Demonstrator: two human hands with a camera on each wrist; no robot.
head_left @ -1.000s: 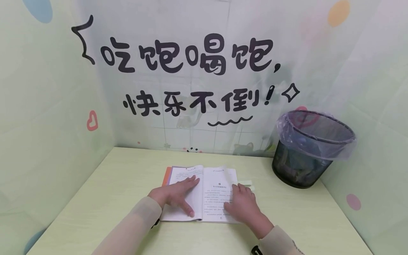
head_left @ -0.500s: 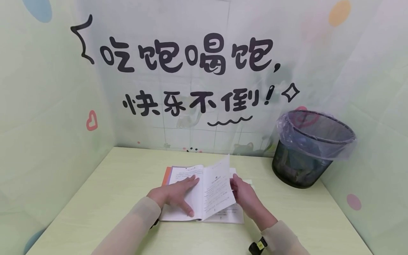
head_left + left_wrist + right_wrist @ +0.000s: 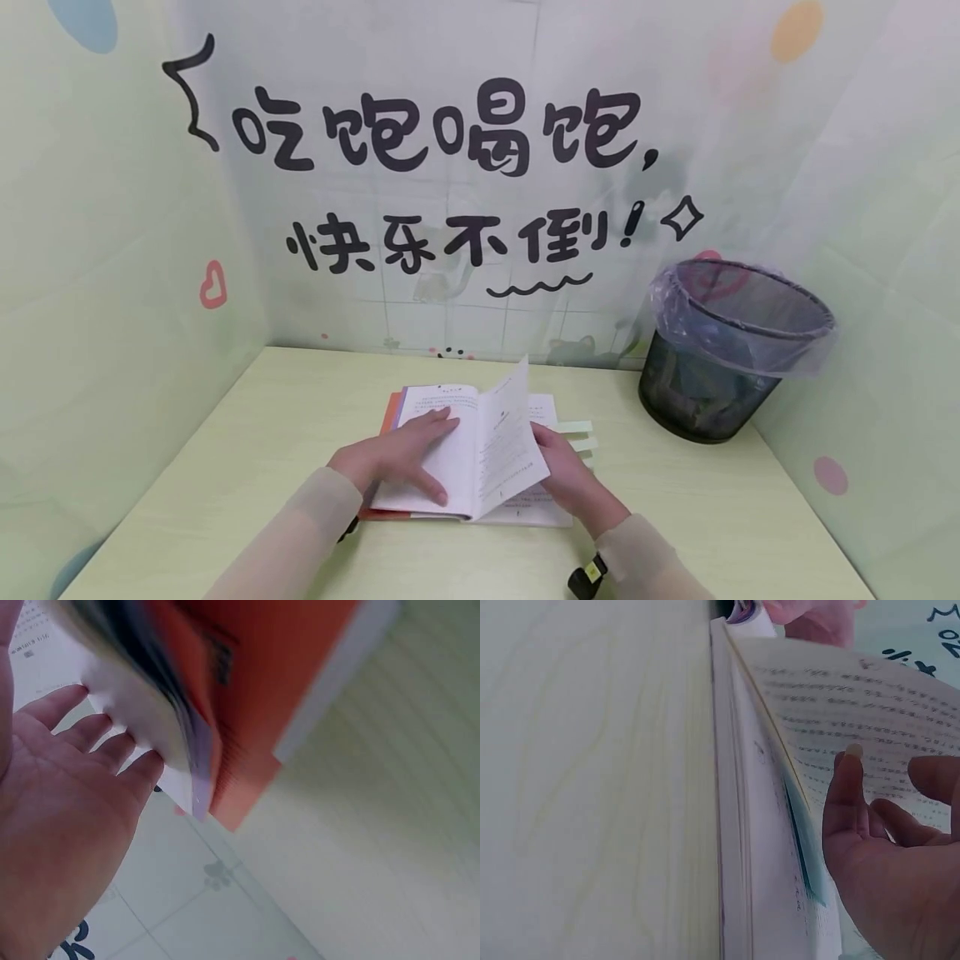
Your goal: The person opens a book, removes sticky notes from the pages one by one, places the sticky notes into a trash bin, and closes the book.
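A thick open book (image 3: 423, 402) lies on the table, with an orange cover (image 3: 259, 712) showing under its left half in the left wrist view. My left hand (image 3: 397, 458) rests on the left page, fingers and thumb spread. One page (image 3: 507, 450) of the right half stands raised and slants toward the spine. Behind its free edge is my right hand (image 3: 576, 479), fingertips partly hidden by the page. In the right wrist view its fingers are loosely bent against the printed underside. Pale green tabs (image 3: 576, 427) stick out from the book's right edge.
A black wastebasket (image 3: 697, 387) with a clear purplish liner (image 3: 795, 354) stands at the table's back right. Printed fabric walls (image 3: 465, 321) enclose the pale wooden table (image 3: 225, 467) at the back and both sides. A black wrist device (image 3: 585, 579) hangs below the right sleeve.
The right-hand page has lifted off the book and swung leftward. My right hand has moved from on top of the page to behind it. The book's left half has risen slightly, exposing orange cover.
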